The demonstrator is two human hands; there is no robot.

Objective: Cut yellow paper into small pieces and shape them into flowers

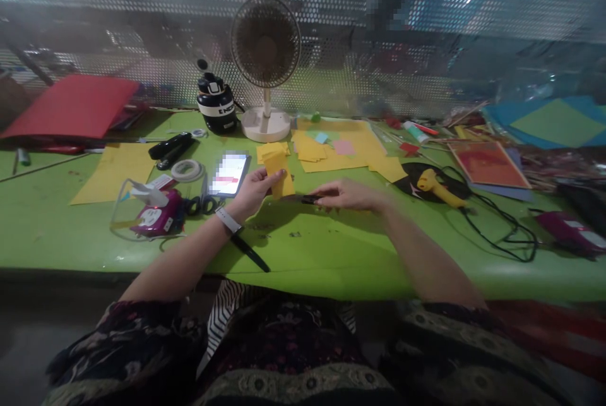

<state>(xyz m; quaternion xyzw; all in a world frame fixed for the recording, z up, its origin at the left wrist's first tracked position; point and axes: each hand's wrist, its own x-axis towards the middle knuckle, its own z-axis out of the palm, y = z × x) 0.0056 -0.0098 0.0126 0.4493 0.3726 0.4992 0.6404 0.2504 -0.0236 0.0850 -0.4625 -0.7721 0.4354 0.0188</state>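
Observation:
My left hand pinches a small yellow paper piece and holds it upright over the green table. A watch sits on that wrist, its strap hanging loose. My right hand is closed on a small dark object, which I cannot make out, just right of the paper. A phone lies flat just left of my left hand. Black-handled scissors rest beside the phone.
A desk fan and a black bottle stand at the back. Yellow sheets, a tape roll, a black stapler, a yellow glue gun with black cable, a red folder and coloured papers lie around.

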